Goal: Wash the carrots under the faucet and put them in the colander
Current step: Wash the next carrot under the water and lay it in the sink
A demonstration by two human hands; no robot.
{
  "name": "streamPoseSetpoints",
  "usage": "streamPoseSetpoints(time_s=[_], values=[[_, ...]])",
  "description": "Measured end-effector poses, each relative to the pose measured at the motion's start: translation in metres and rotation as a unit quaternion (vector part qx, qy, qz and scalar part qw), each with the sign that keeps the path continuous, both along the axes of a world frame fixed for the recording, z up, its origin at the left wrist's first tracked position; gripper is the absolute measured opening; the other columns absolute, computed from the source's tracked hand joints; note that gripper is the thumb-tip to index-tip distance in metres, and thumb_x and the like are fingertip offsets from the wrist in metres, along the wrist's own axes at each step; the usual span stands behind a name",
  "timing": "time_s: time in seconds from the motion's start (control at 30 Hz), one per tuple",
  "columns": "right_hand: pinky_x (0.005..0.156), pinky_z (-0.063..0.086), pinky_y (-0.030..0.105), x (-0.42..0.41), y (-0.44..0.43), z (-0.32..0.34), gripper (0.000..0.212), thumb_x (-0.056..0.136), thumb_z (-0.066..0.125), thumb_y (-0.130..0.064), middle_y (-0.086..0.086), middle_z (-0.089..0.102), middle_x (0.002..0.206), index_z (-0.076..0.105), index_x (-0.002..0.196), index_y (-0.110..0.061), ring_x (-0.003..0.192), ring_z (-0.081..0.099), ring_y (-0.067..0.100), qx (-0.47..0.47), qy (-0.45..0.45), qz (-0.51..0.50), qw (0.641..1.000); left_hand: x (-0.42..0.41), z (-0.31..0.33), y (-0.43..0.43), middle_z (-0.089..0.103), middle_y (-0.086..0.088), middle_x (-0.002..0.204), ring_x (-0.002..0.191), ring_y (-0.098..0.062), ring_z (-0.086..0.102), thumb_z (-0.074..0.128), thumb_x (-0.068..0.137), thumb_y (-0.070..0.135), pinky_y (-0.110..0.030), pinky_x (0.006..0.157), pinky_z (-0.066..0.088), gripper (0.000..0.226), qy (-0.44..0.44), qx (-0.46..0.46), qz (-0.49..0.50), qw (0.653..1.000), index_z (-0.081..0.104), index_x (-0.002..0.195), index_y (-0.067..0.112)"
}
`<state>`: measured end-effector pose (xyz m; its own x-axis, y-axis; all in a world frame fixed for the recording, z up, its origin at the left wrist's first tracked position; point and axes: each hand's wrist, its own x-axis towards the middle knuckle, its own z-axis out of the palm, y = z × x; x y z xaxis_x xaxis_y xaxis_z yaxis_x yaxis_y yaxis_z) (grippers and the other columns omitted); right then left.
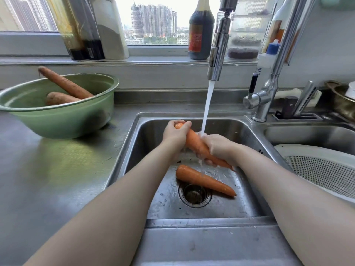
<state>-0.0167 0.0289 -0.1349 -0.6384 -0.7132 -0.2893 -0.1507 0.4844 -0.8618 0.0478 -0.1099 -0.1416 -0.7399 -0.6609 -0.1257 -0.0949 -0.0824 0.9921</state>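
Both hands hold one orange carrot (194, 141) over the steel sink (153, 127), under water running from the faucet (218, 52). My left hand (175, 134) grips its thick end. My right hand (219, 147) is wrapped round its lower half, with the stream hitting there. A second carrot (203, 180) lies on the sink floor beside the drain (195, 195). Two dirty carrots (64, 85) rest in a green bowl (63, 120) on the counter at left. A white colander (324, 169) sits in the right-hand basin.
Dark sauce bottles (200, 33) and containers line the windowsill behind the sink. A knife holder (295, 110) and a metal pot (343, 100) stand behind the right basin. The steel counter (48, 179) stretches left of the sink.
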Motion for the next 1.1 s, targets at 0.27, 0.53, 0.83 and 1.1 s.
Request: streamPoseSetpoints(time_s=[0.27,0.53,0.83,1.1], values=[[0.044,0.041,0.025,0.002,-0.004,-0.003,0.031,0.11,0.037,-0.032,0.015,0.066,0.072,0.06,0.117,-0.013,0.043,0.052,0.021,0.031,0.064,-0.056,0.996,0.007,-0.004,-0.007,0.058,-0.014,0.125,0.104,-0.029,0.069,0.068,0.1,0.021,-0.046,0.092,0.061,0.045,0.008,-0.002,-0.141,0.99,0.046,0.139,0.028],[0.049,0.047,0.026,0.007,-0.001,-0.002,0.04,0.113,0.038,-0.04,0.012,0.067,0.087,0.067,0.104,-0.013,0.054,0.059,0.018,-0.014,-0.044,-0.001,0.999,-0.002,-0.005,0.005,0.063,-0.002,0.106,0.095,-0.024,0.067,0.07,0.098,0.033,-0.045,0.085,0.062,0.024,-0.006,-0.041,0.033,0.999,0.058,0.117,0.025],[0.043,0.038,0.023,0.001,-0.001,-0.001,0.041,0.113,0.028,-0.038,0.01,0.064,0.065,0.06,0.112,-0.012,0.041,0.049,0.019,0.048,0.022,-0.087,0.995,0.005,-0.009,-0.014,0.039,-0.009,0.151,0.136,-0.025,0.043,0.053,0.106,0.036,-0.038,0.11,0.044,0.045,-0.055,-0.305,-0.181,0.933,0.045,0.151,0.037],[0.048,0.043,0.031,-0.019,0.021,-0.006,0.052,0.112,0.036,-0.04,0.01,0.07,0.077,0.069,0.113,0.0,0.053,0.054,0.022,0.011,-0.116,0.007,0.993,0.009,0.001,-0.022,0.057,0.008,0.121,0.121,-0.02,0.051,0.082,0.08,0.05,-0.04,0.108,0.038,0.047,-0.104,-0.676,-0.272,0.677,0.063,0.121,0.035]])
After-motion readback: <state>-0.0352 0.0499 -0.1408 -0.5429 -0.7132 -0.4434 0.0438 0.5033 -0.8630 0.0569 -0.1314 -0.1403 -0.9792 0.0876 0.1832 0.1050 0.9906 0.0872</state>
